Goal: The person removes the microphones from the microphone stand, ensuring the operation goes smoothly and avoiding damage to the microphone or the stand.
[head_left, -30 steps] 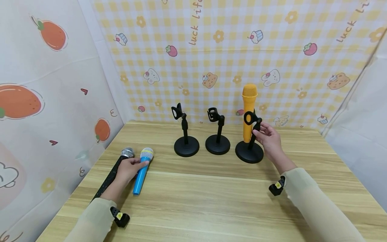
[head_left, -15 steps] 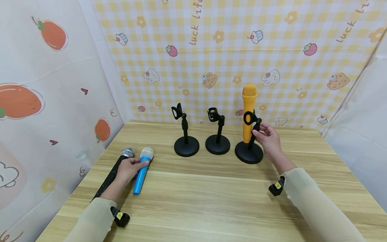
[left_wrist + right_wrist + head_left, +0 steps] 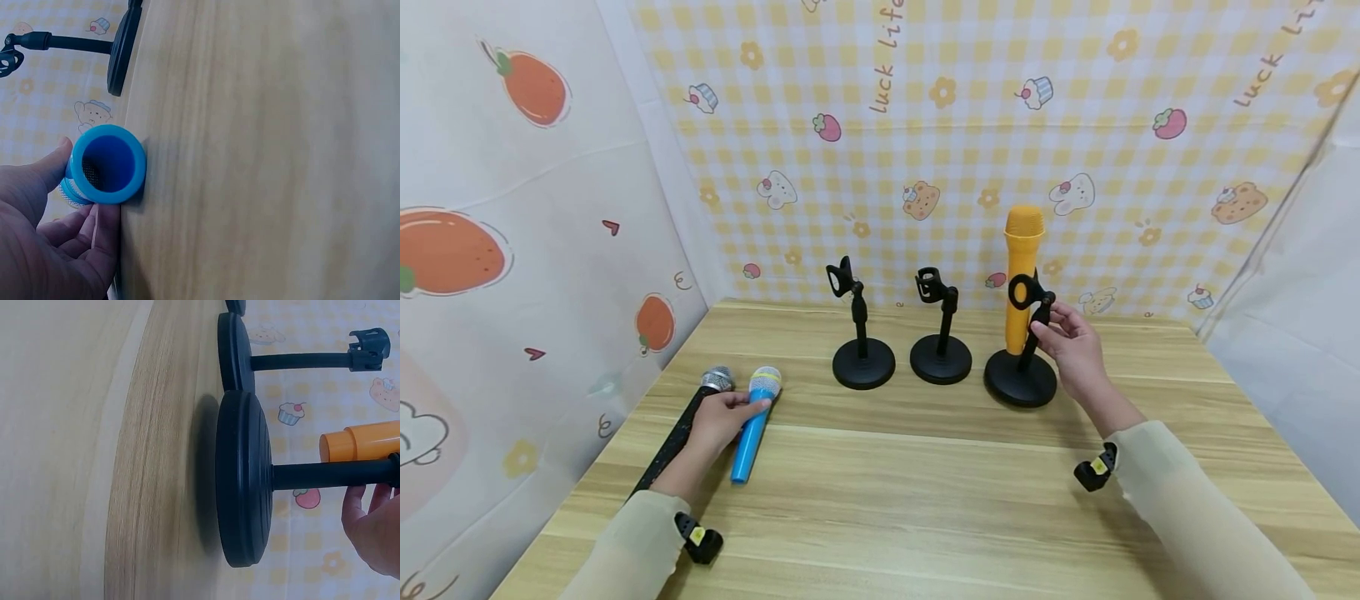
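Observation:
My left hand pinches a blue microphone with a silver mesh head, lying on the table; the left wrist view shows its hollow end between thumb and fingers. Beside it, partly under my left forearm, lies a black microphone. With thumb and fingers, my right hand grips the pole of a black desktop microphone stand. A yellow microphone stands nearly upright at that stand's clip. Whether the stand's base touches the table cannot be told.
Two more black stands, a left one and a middle one, stand left of the gripped stand with bare clips. The wooden table meets a patterned backdrop behind and a cloth side wall on the left.
The gripped stand, the yellow microphone and my right hand have shifted slightly to the right. My left hand and the blue microphone have stayed put.

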A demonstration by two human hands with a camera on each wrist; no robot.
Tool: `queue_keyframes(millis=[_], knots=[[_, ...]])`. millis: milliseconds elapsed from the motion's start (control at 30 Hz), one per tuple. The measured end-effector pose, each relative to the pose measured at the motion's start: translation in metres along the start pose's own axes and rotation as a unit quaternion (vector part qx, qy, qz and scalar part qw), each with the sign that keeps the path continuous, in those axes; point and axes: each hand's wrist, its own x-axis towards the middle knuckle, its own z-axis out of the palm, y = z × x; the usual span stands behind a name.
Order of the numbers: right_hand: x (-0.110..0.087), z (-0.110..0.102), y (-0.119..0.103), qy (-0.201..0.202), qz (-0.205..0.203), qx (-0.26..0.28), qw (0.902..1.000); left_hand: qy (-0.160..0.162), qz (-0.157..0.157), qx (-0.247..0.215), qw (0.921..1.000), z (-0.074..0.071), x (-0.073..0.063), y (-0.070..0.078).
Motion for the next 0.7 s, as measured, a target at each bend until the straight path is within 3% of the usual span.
queue_keyframes(millis=[700], knots=[[-0.029,0.008,-0.009,-0.058,-0.009,0.019,0.9981,-0.002,-0.002,-0.001,1.0000,0.000,0.000,0.001]])
